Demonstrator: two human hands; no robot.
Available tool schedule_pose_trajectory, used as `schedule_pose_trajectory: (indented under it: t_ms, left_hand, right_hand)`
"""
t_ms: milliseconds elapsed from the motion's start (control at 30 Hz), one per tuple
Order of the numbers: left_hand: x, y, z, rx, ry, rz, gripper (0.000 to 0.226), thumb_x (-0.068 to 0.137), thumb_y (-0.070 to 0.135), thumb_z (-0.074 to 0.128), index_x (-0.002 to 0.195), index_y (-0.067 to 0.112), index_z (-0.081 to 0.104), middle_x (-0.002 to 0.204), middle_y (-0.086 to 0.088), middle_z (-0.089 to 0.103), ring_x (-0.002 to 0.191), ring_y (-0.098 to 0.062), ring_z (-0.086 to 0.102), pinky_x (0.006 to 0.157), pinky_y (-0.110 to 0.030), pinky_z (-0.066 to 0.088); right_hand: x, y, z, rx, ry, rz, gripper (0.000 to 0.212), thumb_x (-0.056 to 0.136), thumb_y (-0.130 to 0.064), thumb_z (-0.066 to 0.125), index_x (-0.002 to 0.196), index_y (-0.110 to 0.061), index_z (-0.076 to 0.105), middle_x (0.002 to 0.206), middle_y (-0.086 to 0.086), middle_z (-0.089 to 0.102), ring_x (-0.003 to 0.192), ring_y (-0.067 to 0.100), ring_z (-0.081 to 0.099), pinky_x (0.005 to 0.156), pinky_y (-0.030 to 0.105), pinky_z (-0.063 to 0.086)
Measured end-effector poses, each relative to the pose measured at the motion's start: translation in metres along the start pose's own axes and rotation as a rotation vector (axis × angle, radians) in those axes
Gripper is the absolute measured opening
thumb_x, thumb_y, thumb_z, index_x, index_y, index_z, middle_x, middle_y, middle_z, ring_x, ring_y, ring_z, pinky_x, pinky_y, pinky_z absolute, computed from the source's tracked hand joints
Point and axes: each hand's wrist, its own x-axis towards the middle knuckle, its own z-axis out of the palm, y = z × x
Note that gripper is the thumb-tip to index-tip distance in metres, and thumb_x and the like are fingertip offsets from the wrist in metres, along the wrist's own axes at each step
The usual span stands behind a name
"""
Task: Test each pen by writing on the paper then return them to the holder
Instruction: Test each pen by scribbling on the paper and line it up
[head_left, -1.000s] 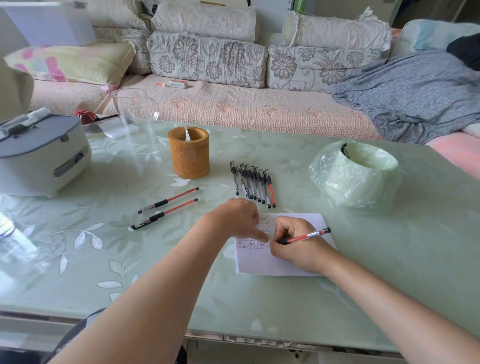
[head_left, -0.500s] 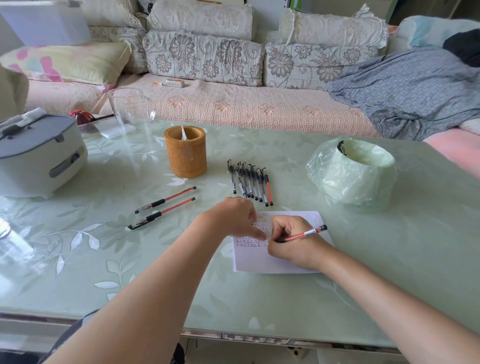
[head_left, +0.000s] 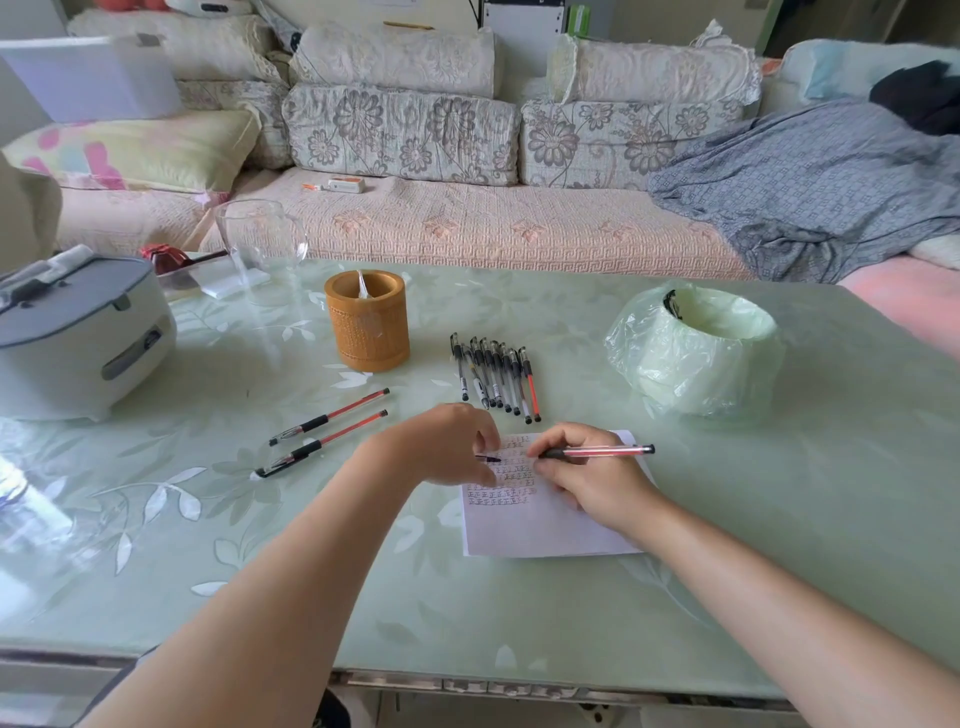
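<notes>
Pens everywhere on this desk (head_left: 779, 545), so here's the layout. One red pen (head_left: 597, 451) is in the right hand (head_left: 587, 475), pinched near its dark grip end, barrel lying almost flat and pointing off to the right, above the paper (head_left: 540, 525). The left hand (head_left: 447, 447) sits on the paper's upper left corner with fingers curled down, and there's a small dark thing (head_left: 488, 458) poking out at its fingertips, looks like a pen cap but I can't tell for sure. The paper has rows of small written marks across its top half; the bottom half is blank.

Just behind the hands is a row of pens (head_left: 493, 376) lying side by side, mostly black with a red one at the right end. Two more red pens (head_left: 324, 431) lie parallel off to the left, well apart from the paper. The brown round holder (head_left: 367, 325) stands upright behind those, with something white sticking up inside.

Other stuff: a white and grey appliance (head_left: 78, 338) at the left edge, a clear glass jug (head_left: 262, 244) behind the holder, and a green bag-lined bin (head_left: 696, 348) on the right. Sofa (head_left: 467, 228) runs along the back.
</notes>
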Motion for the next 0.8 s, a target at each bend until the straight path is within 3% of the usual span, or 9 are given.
schedule_pose_trajectory:
  t_ms: [133, 267, 333, 433, 533, 600, 700, 800]
  left_hand:
    - [-0.004, -0.003, -0.002, 0.042, 0.02, 0.007, 0.022, 0.082, 0.029, 0.074, 0.103, 0.026, 0.067, 0.095, 0.011, 0.06, 0.089, -0.011, 0.058, 0.077, -0.025, 0.048]
    - [-0.006, -0.003, -0.002, 0.024, 0.038, -0.01, 0.012, 0.088, 0.024, 0.068, 0.1, 0.026, 0.07, 0.091, 0.014, 0.061, 0.085, -0.008, 0.059, 0.074, -0.021, 0.047]
    - [-0.006, -0.002, -0.003, 0.008, 0.05, -0.027, 0.013, 0.092, 0.022, 0.061, 0.1, 0.026, 0.071, 0.095, 0.013, 0.063, 0.086, -0.007, 0.061, 0.078, -0.024, 0.051]
    - [-0.006, 0.0, -0.006, 0.01, 0.099, -0.047, 0.016, 0.097, 0.024, 0.053, 0.103, 0.027, 0.068, 0.097, 0.008, 0.067, 0.083, -0.013, 0.064, 0.074, -0.031, 0.055]
    - [-0.004, 0.002, -0.008, -0.135, 0.151, -0.051, 0.014, 0.099, 0.021, 0.049, 0.101, 0.023, 0.063, 0.089, 0.006, 0.07, 0.068, -0.011, 0.069, 0.056, -0.024, 0.046]
    - [-0.003, 0.003, -0.009, -0.227, 0.174, -0.043, 0.014, 0.097, 0.016, 0.051, 0.1, 0.021, 0.063, 0.085, 0.005, 0.07, 0.067, -0.01, 0.068, 0.056, -0.022, 0.043]
    - [-0.002, 0.005, -0.01, -0.285, 0.187, -0.039, 0.012, 0.094, 0.011, 0.057, 0.101, 0.018, 0.063, 0.082, 0.004, 0.069, 0.069, -0.011, 0.065, 0.061, -0.022, 0.045]
    - [-0.002, 0.006, -0.01, -0.297, 0.193, -0.035, 0.009, 0.092, 0.009, 0.061, 0.097, 0.016, 0.063, 0.079, 0.005, 0.067, 0.067, -0.007, 0.063, 0.055, -0.012, 0.042]
  right_hand:
    - [0.003, -0.002, -0.005, 0.02, 0.006, 0.069, 0.037, 0.099, 0.001, 0.044, 0.104, -0.022, 0.073, 0.078, 0.005, 0.061, 0.055, 0.018, 0.056, 0.043, 0.027, 0.042]
    - [0.007, -0.011, -0.007, 0.138, -0.052, 0.073, 0.043, 0.101, 0.007, 0.035, 0.133, -0.012, 0.057, 0.097, 0.012, 0.058, 0.058, 0.016, 0.06, 0.042, 0.03, 0.049]
    - [0.009, -0.016, -0.009, 0.187, -0.055, 0.078, 0.044, 0.103, 0.005, 0.03, 0.135, -0.009, 0.055, 0.103, 0.013, 0.057, 0.064, 0.022, 0.063, 0.047, 0.034, 0.052]
    - [0.011, -0.022, -0.014, 0.181, -0.057, 0.045, 0.043, 0.102, 0.004, 0.026, 0.12, -0.008, 0.063, 0.099, 0.013, 0.051, 0.061, 0.025, 0.062, 0.051, 0.035, 0.054]
    - [0.013, -0.026, -0.017, -0.032, -0.001, -0.034, 0.034, 0.099, -0.001, 0.04, 0.113, -0.024, 0.059, 0.094, 0.009, 0.054, 0.053, 0.018, 0.054, 0.048, 0.031, 0.049]
    - [0.017, -0.025, -0.019, -0.242, 0.039, -0.097, 0.035, 0.093, -0.009, 0.058, 0.112, -0.037, 0.055, 0.093, 0.003, 0.06, 0.057, 0.012, 0.051, 0.059, 0.029, 0.049]
    - [0.019, -0.022, -0.022, -0.464, 0.083, -0.138, 0.026, 0.084, -0.021, 0.073, 0.103, -0.037, 0.066, 0.087, -0.014, 0.065, 0.061, -0.003, 0.052, 0.072, 0.023, 0.044]
    - [0.016, -0.023, -0.023, -0.772, 0.103, -0.204, 0.016, 0.087, -0.029, 0.069, 0.102, -0.034, 0.071, 0.097, -0.017, 0.067, 0.072, -0.006, 0.051, 0.072, 0.023, 0.039]
